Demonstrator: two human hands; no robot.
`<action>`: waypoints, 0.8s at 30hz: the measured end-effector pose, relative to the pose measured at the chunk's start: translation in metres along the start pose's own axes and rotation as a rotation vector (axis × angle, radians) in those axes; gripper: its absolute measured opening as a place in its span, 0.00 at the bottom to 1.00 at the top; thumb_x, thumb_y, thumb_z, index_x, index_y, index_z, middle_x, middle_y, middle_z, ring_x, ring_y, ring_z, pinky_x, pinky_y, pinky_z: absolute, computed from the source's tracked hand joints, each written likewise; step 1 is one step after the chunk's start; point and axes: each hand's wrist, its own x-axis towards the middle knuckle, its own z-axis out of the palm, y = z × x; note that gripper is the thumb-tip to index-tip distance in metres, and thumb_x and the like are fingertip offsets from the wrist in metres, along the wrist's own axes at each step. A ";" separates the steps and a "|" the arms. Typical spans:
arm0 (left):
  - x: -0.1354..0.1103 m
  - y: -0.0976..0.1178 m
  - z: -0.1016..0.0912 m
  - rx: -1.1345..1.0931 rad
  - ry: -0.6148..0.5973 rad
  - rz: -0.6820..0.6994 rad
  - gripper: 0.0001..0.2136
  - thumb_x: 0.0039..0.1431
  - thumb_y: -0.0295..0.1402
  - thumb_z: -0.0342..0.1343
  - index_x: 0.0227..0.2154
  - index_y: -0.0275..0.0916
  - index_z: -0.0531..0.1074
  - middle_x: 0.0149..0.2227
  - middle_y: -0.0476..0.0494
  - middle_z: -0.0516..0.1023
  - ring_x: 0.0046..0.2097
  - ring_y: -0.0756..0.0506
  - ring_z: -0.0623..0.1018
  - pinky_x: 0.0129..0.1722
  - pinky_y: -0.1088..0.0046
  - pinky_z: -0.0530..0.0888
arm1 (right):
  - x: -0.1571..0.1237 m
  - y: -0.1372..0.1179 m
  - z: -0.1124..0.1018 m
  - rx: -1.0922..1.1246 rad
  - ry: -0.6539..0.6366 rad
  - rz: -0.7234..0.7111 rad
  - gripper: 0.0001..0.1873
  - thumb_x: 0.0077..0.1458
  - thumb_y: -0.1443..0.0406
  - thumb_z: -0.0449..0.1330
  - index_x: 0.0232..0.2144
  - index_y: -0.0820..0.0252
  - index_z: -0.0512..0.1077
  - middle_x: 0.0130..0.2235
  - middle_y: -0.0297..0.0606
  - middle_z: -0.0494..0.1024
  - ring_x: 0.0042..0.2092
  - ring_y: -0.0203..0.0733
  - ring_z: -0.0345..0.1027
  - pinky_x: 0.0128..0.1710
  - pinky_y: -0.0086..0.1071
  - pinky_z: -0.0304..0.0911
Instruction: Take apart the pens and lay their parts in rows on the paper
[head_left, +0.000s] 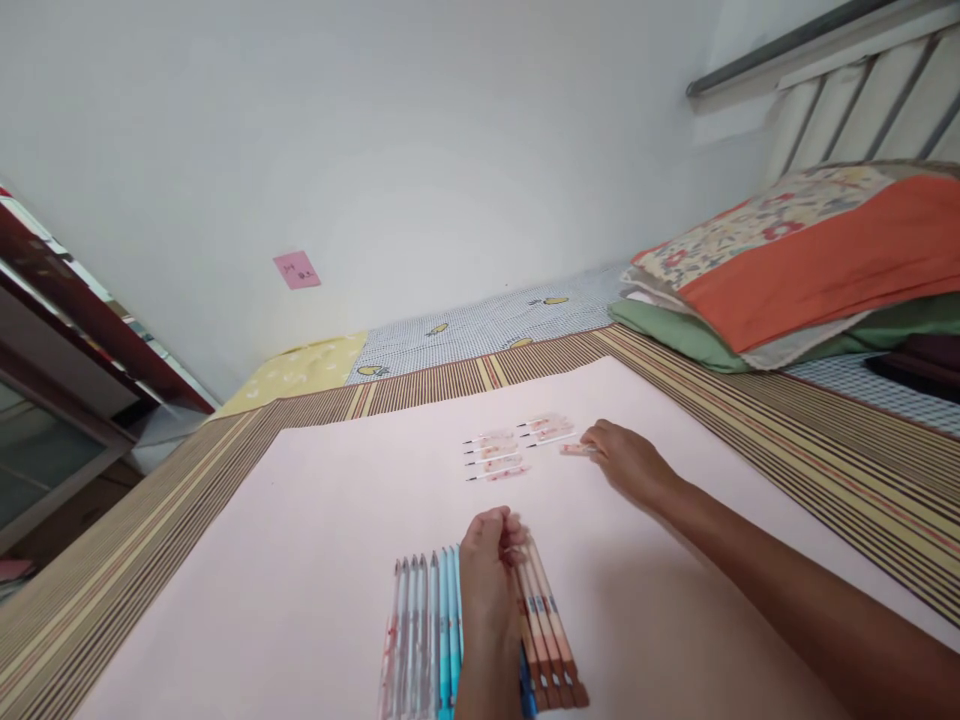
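A broad, pale pink, flat sheet (pixel 300 540) lies under everything. The right hand (pixel 630 462) is closed in a pinch; the left hand (pixel 487 548) has curled fingers over the tops of slim peach-and-brown pens (pixel 546 630), its grip impossible to tell. Thin white refills with dark tips (pixel 493 460) lie farther up. Right of them, the pinch holds a small, pink-patterned strip (pixel 576 450) by one end: probably light, slick and easily bent, best taken there with fingertips.
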 end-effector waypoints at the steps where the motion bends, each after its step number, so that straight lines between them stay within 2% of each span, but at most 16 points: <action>1: -0.001 0.001 0.000 0.028 0.003 0.019 0.16 0.44 0.38 0.73 0.30 0.33 0.75 0.28 0.45 0.76 0.27 0.51 0.73 0.24 0.79 0.63 | 0.007 0.002 0.002 -0.023 -0.017 -0.002 0.09 0.57 0.74 0.58 0.36 0.59 0.75 0.41 0.41 0.77 0.39 0.42 0.71 0.36 0.31 0.56; 4: -0.003 0.003 0.001 0.105 0.021 0.063 0.19 0.43 0.41 0.74 0.31 0.33 0.75 0.28 0.44 0.77 0.28 0.51 0.73 0.24 0.78 0.64 | 0.022 0.004 0.008 -0.044 -0.055 -0.035 0.08 0.56 0.75 0.60 0.35 0.59 0.74 0.40 0.40 0.77 0.39 0.42 0.70 0.35 0.31 0.53; 9: -0.003 0.001 0.003 0.094 0.030 0.035 0.21 0.39 0.43 0.75 0.30 0.34 0.75 0.27 0.45 0.77 0.27 0.52 0.72 0.24 0.79 0.62 | 0.033 0.006 0.014 -0.017 -0.085 -0.036 0.07 0.55 0.74 0.60 0.36 0.59 0.73 0.40 0.39 0.76 0.38 0.41 0.68 0.35 0.31 0.51; 19: -0.002 -0.003 0.002 0.100 0.033 0.045 0.20 0.41 0.43 0.73 0.30 0.34 0.75 0.27 0.46 0.76 0.26 0.52 0.72 0.24 0.78 0.62 | 0.030 0.005 0.015 0.148 -0.034 0.034 0.08 0.55 0.72 0.55 0.26 0.57 0.69 0.33 0.34 0.74 0.34 0.38 0.65 0.34 0.30 0.52; 24: -0.002 -0.004 0.004 0.107 0.028 0.039 0.21 0.40 0.44 0.73 0.30 0.34 0.75 0.26 0.46 0.76 0.26 0.52 0.72 0.24 0.78 0.61 | 0.032 0.004 0.015 0.069 -0.010 -0.042 0.10 0.55 0.74 0.55 0.26 0.57 0.69 0.33 0.36 0.75 0.35 0.40 0.66 0.35 0.31 0.52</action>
